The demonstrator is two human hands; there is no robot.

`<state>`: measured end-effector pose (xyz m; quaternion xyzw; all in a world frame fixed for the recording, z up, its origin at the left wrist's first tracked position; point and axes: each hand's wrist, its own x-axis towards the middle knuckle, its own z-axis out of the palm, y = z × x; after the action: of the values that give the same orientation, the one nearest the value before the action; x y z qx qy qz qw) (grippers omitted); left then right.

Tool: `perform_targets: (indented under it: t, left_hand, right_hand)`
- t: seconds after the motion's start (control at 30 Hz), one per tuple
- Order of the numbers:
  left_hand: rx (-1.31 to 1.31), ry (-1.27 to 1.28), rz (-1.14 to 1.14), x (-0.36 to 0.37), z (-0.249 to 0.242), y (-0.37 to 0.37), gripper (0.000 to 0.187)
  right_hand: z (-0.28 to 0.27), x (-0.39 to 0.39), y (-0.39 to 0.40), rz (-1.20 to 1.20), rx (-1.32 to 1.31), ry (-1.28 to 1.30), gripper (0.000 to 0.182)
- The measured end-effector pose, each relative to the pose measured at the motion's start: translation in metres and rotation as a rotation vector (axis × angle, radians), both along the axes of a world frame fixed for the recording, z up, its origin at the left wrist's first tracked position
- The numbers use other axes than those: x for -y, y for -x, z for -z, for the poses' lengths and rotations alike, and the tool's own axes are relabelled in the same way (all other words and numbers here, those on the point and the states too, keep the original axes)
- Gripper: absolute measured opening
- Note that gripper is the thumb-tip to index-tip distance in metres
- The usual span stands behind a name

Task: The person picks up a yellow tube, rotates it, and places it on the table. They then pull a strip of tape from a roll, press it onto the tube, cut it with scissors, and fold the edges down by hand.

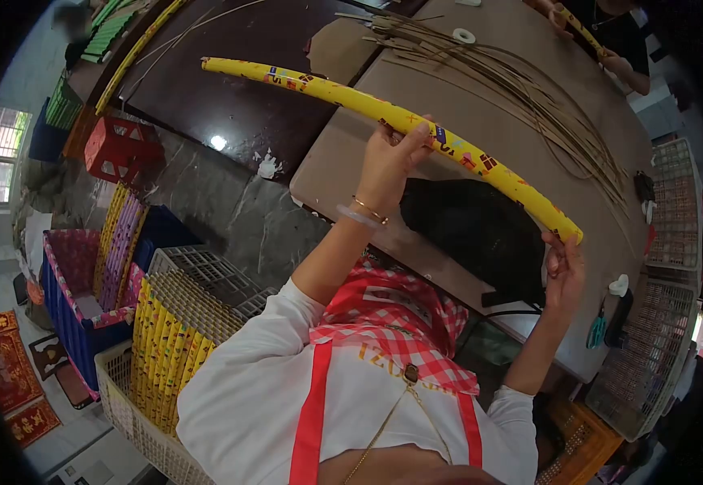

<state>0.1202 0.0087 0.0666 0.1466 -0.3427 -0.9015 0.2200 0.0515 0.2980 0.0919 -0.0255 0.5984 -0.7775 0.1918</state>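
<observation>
A long yellow tube [351,99] with colourful printed patterns stretches across the view above the table, looking bowed in the wide lens. My left hand [396,158] is closed around its middle, thumb on top. At the tube's right end, my right hand [563,271] pinches the tip with curled fingers. Under the tube, a black cloth-like item [469,230] lies at the table's near edge, partly hidden by the tube. What is inside the tube, if anything, does not show.
Thin strips [521,89] and a tape roll [464,35] lie on the brown table [351,162]. Teal snips [596,330] rest at right. A crate [117,388] of yellow tubes, a blue bin [69,315] and a red stool [121,149] stand left. Another person [622,48] works opposite.
</observation>
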Motion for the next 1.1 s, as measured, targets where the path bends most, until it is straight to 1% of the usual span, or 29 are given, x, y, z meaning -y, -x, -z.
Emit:
perform_targets:
  t: [0.1,0.17,0.27,0.4,0.47,0.5,0.57,0.7,0.77,0.8,0.87,0.9,0.97,1.1]
  left_hand:
    - [-0.025,-0.021,0.037,-0.001,-0.001,-0.002,0.028]
    - [-0.006,0.087,0.051,-0.001,0.003,-0.005,0.031]
    - [-0.058,0.127,0.028,-0.003,0.003,-0.004,0.034]
    - [-0.066,0.143,0.015,-0.002,-0.003,-0.005,0.029]
    - [-0.086,-0.108,0.037,0.004,-0.002,-0.002,0.026]
    - [-0.087,-0.104,0.029,0.006,-0.001,-0.003,0.026]
    - [0.025,0.027,0.056,0.008,0.002,-0.002,0.038]
    - [-0.022,0.026,0.042,0.005,0.008,-0.004,0.044]
    - [-0.131,-0.086,0.032,0.002,0.001,-0.005,0.048]
    - [-0.131,-0.086,0.032,0.003,-0.002,-0.005,0.048]
    - [-0.122,-0.109,0.125,0.009,-0.007,-0.008,0.040]
    - [-0.124,-0.108,0.121,0.007,-0.007,-0.007,0.040]
    - [-0.011,0.103,0.091,0.004,-0.006,-0.005,0.033]
    - [-0.073,0.064,0.141,0.005,-0.007,-0.008,0.031]
  right_hand:
    - [0.003,-0.003,0.000,0.020,-0.014,-0.003,0.028]
    - [0.005,-0.005,0.000,0.030,-0.011,0.001,0.028]
    - [0.004,-0.006,-0.002,0.014,-0.012,0.011,0.027]
    - [0.003,-0.006,-0.004,0.027,-0.007,0.019,0.026]
    - [0.002,-0.005,-0.005,0.010,-0.024,0.027,0.026]
    - [0.001,-0.004,-0.007,0.040,-0.023,0.001,0.027]
    - [0.001,-0.004,-0.008,0.062,-0.022,-0.023,0.027]
    - [0.003,-0.011,-0.009,0.064,-0.013,0.017,0.030]
    - [0.006,-0.017,-0.007,0.059,-0.012,0.031,0.031]
    - [0.008,-0.019,-0.006,0.045,-0.022,0.041,0.032]
    - [0.008,-0.019,-0.007,0.028,-0.032,0.050,0.032]
    - [0.007,-0.019,-0.008,0.051,-0.032,0.054,0.032]
    - [0.008,-0.019,-0.008,0.070,-0.033,0.059,0.032]
    - [0.010,-0.027,-0.006,0.086,-0.052,0.047,0.032]
